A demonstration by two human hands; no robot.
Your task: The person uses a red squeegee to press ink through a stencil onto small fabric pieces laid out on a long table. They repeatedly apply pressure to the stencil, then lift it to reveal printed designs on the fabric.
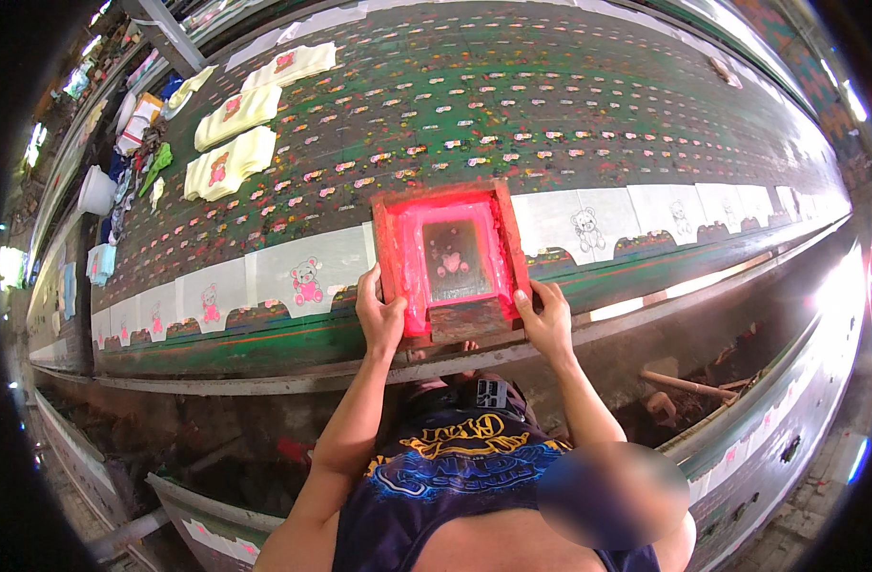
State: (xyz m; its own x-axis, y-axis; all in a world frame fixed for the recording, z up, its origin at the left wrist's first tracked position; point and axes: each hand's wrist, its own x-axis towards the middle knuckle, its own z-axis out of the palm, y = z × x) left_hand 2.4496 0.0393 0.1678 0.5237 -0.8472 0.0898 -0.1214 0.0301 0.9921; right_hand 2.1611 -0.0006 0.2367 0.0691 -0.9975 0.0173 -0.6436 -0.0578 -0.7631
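A wooden screen printing frame [501,229], smeared with bright pink ink round its mesh, lies over the row of white fabric pieces at the table's near edge. My left hand [380,310] grips its left side by the near corner, and my right hand [544,316] grips the right side opposite. To the left, a white fabric piece [276,272] carries a bear print with pink filled in. On the right, another white piece [603,212] shows a bear in dark outline only. The fabric directly under the frame is hidden.
Stacks of pale yellow printed cloth [231,164] lie on the long ink-spotted table [379,214]. A white bucket [96,191] and a green rag [157,164] sit at its left end. A metal rail [264,385] runs along the near edge. Behind me is another table [741,477].
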